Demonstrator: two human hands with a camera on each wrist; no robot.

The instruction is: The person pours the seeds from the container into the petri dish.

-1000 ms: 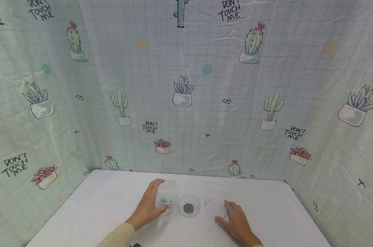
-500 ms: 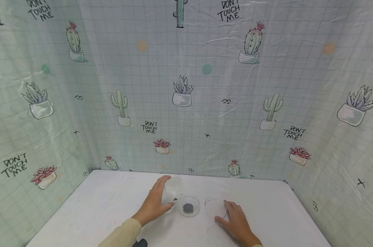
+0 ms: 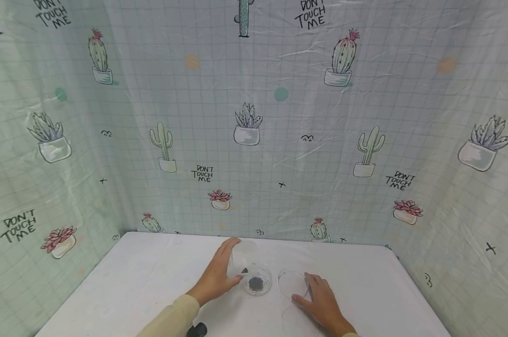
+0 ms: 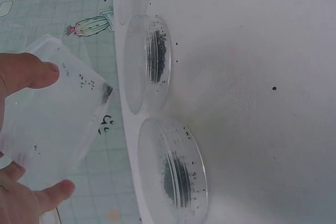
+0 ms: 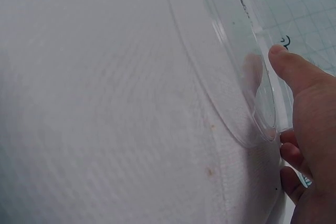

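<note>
My left hand holds a clear, straight-sided container between thumb and fingers. It is tilted, and dark grains gather in its lower corner, with some stuck to the walls. In the left wrist view, two petri dishes with dark grains stand below it: a middle dish and a nearer dish. The head view shows the middle dish beside the left thumb; the other is hidden behind the hand. My right hand has thumb and fingers around the rim of a clear petri dish.
Another clear round dish or lid lies near the right wrist. A black object shows under the left sleeve. Stray dark grains, one of them a lone grain, lie on the white table. A cactus-print curtain surrounds the table.
My left hand has moved right with the tilted container, toward the middle petri dish. The right hand stays at its dish.
</note>
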